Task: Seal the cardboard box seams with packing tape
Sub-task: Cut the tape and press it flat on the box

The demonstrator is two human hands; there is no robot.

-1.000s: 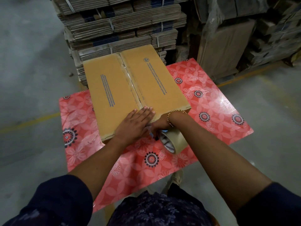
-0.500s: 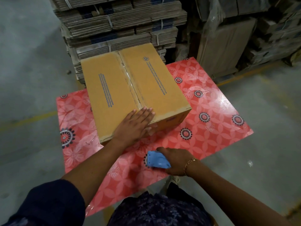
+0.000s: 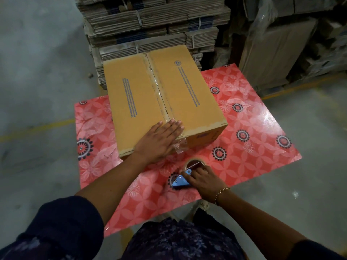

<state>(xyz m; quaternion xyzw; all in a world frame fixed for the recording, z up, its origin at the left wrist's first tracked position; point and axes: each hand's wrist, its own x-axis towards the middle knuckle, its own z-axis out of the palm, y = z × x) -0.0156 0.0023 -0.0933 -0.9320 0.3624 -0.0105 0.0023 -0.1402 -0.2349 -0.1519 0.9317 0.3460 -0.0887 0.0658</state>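
My right hand [image 3: 203, 180] is curled over the tape dispenser [image 3: 185, 180], fingers closed on its blue body and resting it on the table [image 3: 262, 132], near the front edge. My left hand [image 3: 161, 140] lies flat and open on the box [image 3: 163, 98], palm pressing the near end of the centre seam [image 3: 156, 91], gripping nothing.

The box sits mid-table, its far end reaching past the table's far edge. A strip of clear tape runs the whole length of the top seam, glossy and slightly wrinkled, and its near tail [image 3: 180, 146] folds down over the front face, crinkled and not fully smoothed. So I judge the centre seam done bar pressing down that tail; the edge seams on the left and right look bare, and the underside I cannot see.

The box is plain brown corrugated board, matte, with blue print along each flap. The dispenser is a blue wedge on a pale roll with a dark core. The table cover is shiny red plastic with flower patterns. Beyond, strapped flat cartons [image 3: 150, 21] are stacked high on a grey concrete floor [image 3: 37, 53].
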